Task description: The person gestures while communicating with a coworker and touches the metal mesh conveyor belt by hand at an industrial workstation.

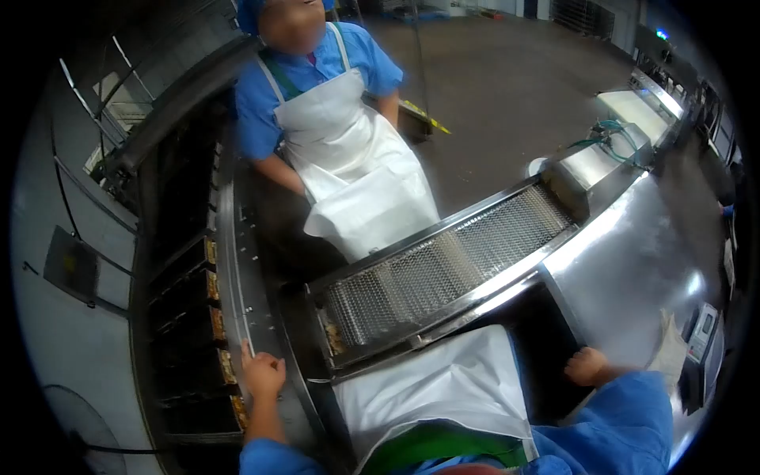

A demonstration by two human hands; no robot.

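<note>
First, dark compartments [188,370] with orange-brown contents [227,367] at their ends stand beside the left hand [264,375], forefinger extended, others curled. Next, a mesh conveyor [443,273] holds brown bits [333,339]; right hand [587,366] beside steel table [625,253], fingers curled, grip unclear.

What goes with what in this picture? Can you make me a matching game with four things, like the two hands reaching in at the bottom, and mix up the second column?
Column one
1. left hand
2. right hand
3. mesh belt
4. other person's shirt

Column two
A. blue
B. near the edge of the wide, shiny metal table
C. by the long metal rail
D. silvery, between the two people's aprons

Right pairs
1-C, 2-B, 3-D, 4-A
</note>
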